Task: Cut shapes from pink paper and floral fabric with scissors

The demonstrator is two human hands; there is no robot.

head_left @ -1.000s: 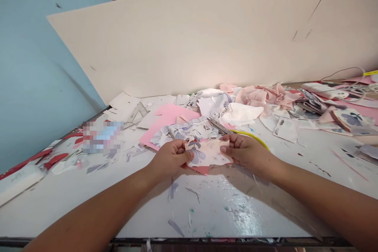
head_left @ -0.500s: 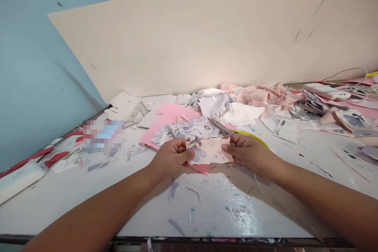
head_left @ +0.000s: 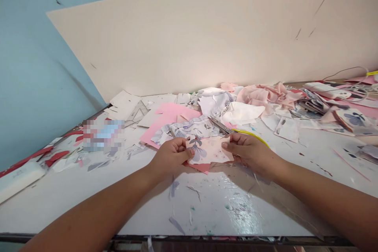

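Note:
A small pale-pink fabric piece (head_left: pixel 210 150) printed with a purple flower lies between my two hands, over a pink card whose corner sticks out beneath it. My left hand (head_left: pixel 171 156) pinches its left edge with curled fingers. My right hand (head_left: pixel 248 150) pinches its right edge the same way. Both hands rest low on the white table (head_left: pixel 206 204). Scissors (head_left: pixel 220 125) with a yellow handle lie just behind my right hand.
Pink card sheets (head_left: pixel 168 120), floral fabric scraps (head_left: pixel 191 130) and a pink cloth heap (head_left: pixel 265 95) litter the table's far half. A beige board (head_left: pixel 206 35) stands behind as a wall. More patterned pieces (head_left: pixel 351 120) are at right, a white box (head_left: pixel 17 179) at left.

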